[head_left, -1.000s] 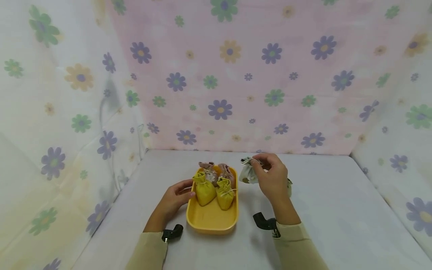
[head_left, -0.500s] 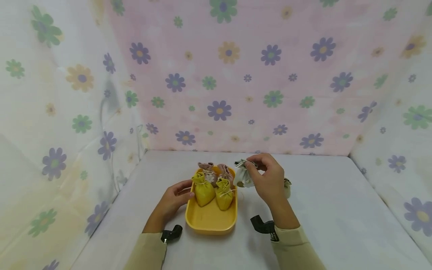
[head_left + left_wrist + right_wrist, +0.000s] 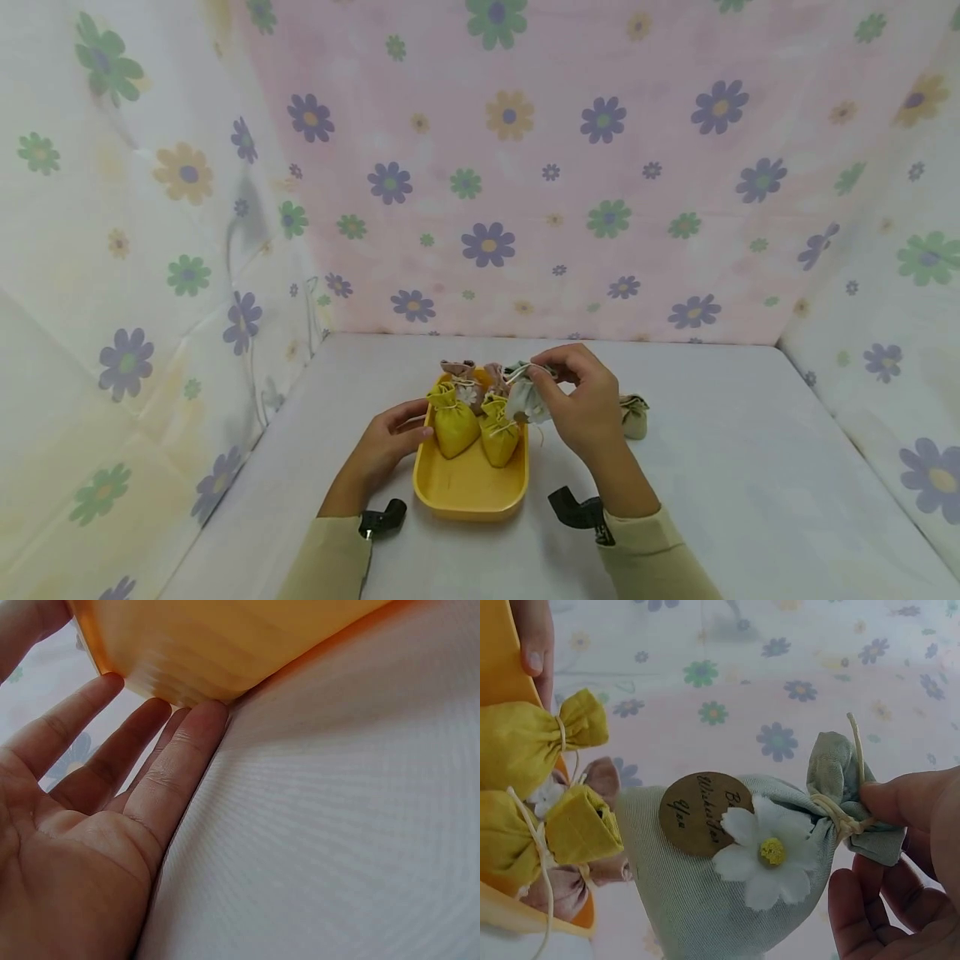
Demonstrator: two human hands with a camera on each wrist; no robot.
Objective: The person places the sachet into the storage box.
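Observation:
My right hand (image 3: 588, 408) pinches the gathered neck of a pale grey-green drawstring pouch (image 3: 527, 404). It overlaps the right rim of a yellow tray (image 3: 471, 493) in the head view. A white cloth daisy (image 3: 771, 853) and a round brown tag (image 3: 699, 814) show on its front in the right wrist view. My left hand (image 3: 386, 442) rests against the tray's left side, fingers extended, their tips touching the outer wall (image 3: 217, 652). Inside the tray stand two yellow pouches (image 3: 454, 429), with two dusky pink pouches (image 3: 468, 395) behind them, partly hidden.
An olive-beige pouch (image 3: 634, 418) stands on the white table (image 3: 750, 467), just right of my right wrist. Flower-print cloth walls (image 3: 555, 242) enclose the back and both sides.
My right hand has carried the grey-green pouch leftward, from beside the tray to over its right rim. The olive-beige pouch behind that hand is now uncovered. My left hand stays at the tray.

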